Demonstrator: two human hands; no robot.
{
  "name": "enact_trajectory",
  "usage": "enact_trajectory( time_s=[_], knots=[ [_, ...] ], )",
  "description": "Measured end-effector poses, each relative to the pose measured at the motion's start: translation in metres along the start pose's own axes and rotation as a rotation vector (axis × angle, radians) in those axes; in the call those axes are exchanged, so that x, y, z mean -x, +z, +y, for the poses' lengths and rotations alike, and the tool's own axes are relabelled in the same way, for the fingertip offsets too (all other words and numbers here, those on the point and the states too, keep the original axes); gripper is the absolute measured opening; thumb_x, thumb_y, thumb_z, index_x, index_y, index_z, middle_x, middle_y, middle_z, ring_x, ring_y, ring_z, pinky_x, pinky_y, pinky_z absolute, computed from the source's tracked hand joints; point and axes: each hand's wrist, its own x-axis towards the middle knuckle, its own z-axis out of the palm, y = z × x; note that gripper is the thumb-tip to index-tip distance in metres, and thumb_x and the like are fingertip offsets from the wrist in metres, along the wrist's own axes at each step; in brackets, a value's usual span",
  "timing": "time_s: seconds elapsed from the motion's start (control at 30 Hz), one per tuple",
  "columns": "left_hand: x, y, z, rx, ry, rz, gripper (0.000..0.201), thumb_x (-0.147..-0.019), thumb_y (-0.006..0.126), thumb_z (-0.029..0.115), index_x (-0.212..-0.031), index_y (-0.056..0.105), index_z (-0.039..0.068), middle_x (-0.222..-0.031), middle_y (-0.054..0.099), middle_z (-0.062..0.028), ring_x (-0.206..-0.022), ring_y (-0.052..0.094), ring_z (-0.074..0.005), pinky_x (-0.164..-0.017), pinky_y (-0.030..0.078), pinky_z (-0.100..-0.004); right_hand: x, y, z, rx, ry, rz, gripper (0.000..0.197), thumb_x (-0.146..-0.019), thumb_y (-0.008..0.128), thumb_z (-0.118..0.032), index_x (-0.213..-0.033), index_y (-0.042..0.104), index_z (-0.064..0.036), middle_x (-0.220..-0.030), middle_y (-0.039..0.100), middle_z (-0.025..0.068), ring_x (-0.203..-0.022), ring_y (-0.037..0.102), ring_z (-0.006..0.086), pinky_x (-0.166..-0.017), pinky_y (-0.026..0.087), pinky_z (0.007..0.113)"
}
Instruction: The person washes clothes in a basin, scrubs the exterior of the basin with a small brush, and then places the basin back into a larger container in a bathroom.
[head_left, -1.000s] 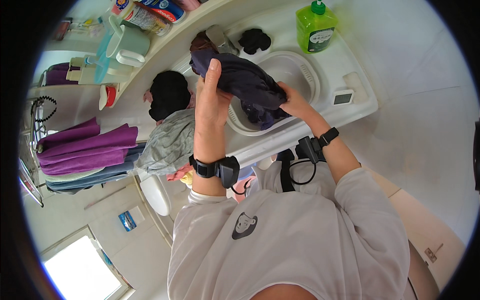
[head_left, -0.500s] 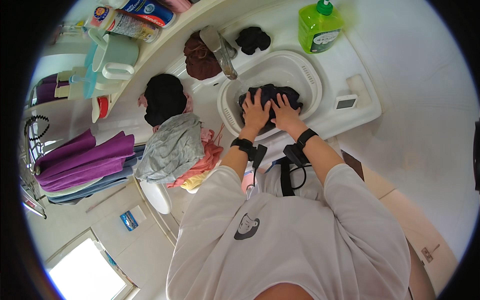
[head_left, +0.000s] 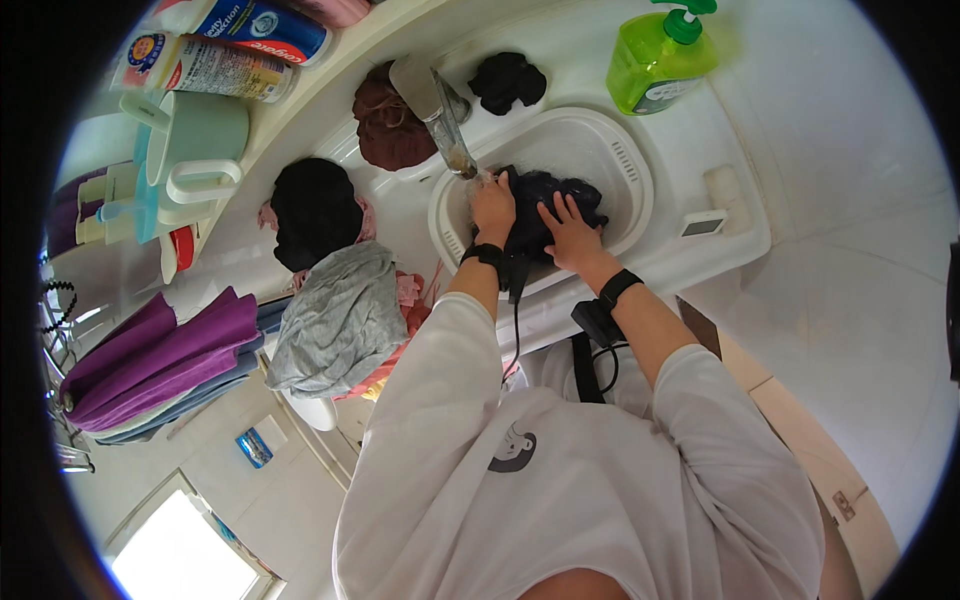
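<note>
A soaked dark garment (head_left: pixel 538 215) lies bunched in a white plastic basin (head_left: pixel 636 190), which sits in the sink. My left hand (head_left: pixel 491 212) is at the basin's left side beneath the faucet (head_left: pixel 443 118), its fingers curled at the garment's edge. Water from the spout blurs those fingertips a little. My right hand (head_left: pixel 574 238) rests on the garment's right part, fingers spread and pressing down.
Behind the basin are a brown cloth (head_left: pixel 393 125), a small black cloth (head_left: pixel 508 82) and a green pump bottle (head_left: pixel 658 62). A black garment (head_left: pixel 316 212) and grey garment (head_left: pixel 338 318) are piled left. A small white display device (head_left: pixel 703 223) lies right.
My left hand has moved from the middle of the garment, left and up under the faucet, and its fingers have curled. My right hand stays spread on the garment. The view has shifted slightly.
</note>
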Motion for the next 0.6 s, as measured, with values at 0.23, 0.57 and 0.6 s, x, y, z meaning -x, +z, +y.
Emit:
enact_trajectory(
  time_s=[0.23, 0.57, 0.6],
  knots=[
    [0.038, -0.036, 0.023, 0.199, 0.131, 0.0, 0.035, -0.078, 0.063, 0.03, -0.099, 0.054, 0.003, -0.112, 0.048, -0.0189, -0.105, 0.044, -0.0369, -0.088, 0.036, -0.0439, -0.002, 0.001, 0.012, -0.026, 0.002, 0.005, 0.075, -0.08, 0.061, -0.025, -0.14, 0.016, -0.025, -0.148, 0.003, 0.0047, -0.136, 0.005, 0.0239, -0.091, 0.032, 0.065],
    [0.029, -0.006, 0.02, -0.073, 0.004, 0.055, 0.033, -0.087, 0.049, 0.035, -0.104, 0.049, 0.007, -0.113, 0.044, -0.0145, -0.107, 0.041, -0.0362, -0.08, 0.037, -0.0534, -0.011, 0.016, 0.012, -0.083, -0.083, 0.107, 0.079, -0.076, 0.065, -0.022, -0.14, 0.018, -0.0246, -0.147, 0.006, 0.0072, -0.135, 0.007, 0.0261, -0.089, 0.036, 0.063],
    [0.02, 0.001, 0.022, -0.123, -0.035, 0.07, 0.033, -0.087, 0.049, 0.034, -0.105, 0.051, 0.006, -0.111, 0.046, -0.0141, -0.107, 0.042, -0.0364, -0.08, 0.038, -0.054, -0.012, 0.016, 0.015, -0.072, -0.075, 0.109, 0.08, -0.076, 0.065, -0.022, -0.14, 0.018, -0.0249, -0.147, 0.006, 0.0068, -0.135, 0.007, 0.026, -0.089, 0.036, 0.063]
  ],
)
